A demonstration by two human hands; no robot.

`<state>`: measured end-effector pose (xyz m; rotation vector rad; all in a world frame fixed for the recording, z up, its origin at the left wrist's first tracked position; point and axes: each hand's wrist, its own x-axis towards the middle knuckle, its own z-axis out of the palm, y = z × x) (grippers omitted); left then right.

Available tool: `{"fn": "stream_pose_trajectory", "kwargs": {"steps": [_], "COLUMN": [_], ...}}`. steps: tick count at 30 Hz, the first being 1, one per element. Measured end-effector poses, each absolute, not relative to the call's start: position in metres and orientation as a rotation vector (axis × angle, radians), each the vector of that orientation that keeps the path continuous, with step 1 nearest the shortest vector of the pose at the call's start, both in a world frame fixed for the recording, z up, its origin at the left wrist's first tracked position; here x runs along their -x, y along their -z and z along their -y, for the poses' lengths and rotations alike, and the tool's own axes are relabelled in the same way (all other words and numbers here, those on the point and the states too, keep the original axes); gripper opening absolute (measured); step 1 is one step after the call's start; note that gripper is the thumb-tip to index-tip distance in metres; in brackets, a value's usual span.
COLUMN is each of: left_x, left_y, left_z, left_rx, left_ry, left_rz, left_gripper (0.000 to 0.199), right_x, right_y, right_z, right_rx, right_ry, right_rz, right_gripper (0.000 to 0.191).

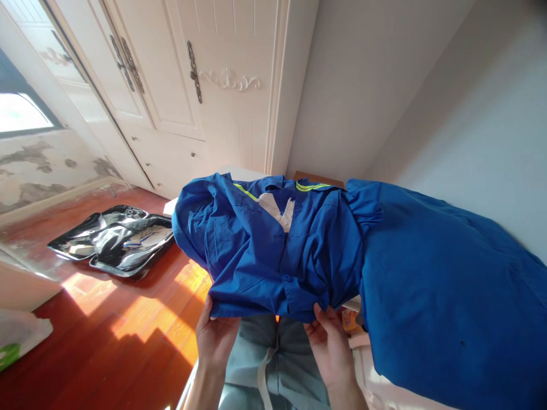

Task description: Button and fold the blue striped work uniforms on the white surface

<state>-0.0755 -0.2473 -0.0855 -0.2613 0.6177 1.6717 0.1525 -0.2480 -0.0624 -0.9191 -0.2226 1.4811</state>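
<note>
A blue work jacket (252, 250) with yellow-green stripes at the shoulders is spread out in front of me, collar at the far side. Its front is buttoned low down and gapes near the collar, where a pale patch shows. At the near left corner of the hem, my left hand (216, 330) pinches the cloth. My right hand (327, 336) grips the hem near its right end, thumb on top. The jacket's right sleeve is bunched against a large blue cloth-covered shape (444, 285). What supports the jacket is mostly hidden.
A white wardrobe (239, 125) stands ahead, beside a plain wall (363, 85). An open black suitcase (123, 242) with things inside lies on the reddish wooden floor (102, 353) to the left. A white plastic bag (25, 333) is at the left edge.
</note>
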Motion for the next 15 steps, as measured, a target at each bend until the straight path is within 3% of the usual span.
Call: {"fn": "stream_pose_trajectory", "kwargs": {"steps": [3,11,15], "left_x": [0.057,0.005,-0.007], "left_y": [0.083,0.091,0.066], "left_z": [0.253,0.272,0.274], "left_rx": [0.102,-0.227,-0.320], "left_ry": [-1.656,-1.356,-1.352], "left_rz": [-0.486,-0.396,-0.511], "left_gripper": [0.010,0.050,0.076], "right_x": [-0.142,-0.126,-0.124], "right_y": [0.056,0.047,0.045], "right_z": [0.253,0.265,0.267], "right_rx": [0.836,0.732,0.767], "right_ry": [-1.568,-1.721,-1.754], "right_rz": [0.241,0.423,0.488], "right_gripper": [0.032,0.037,0.042]}}
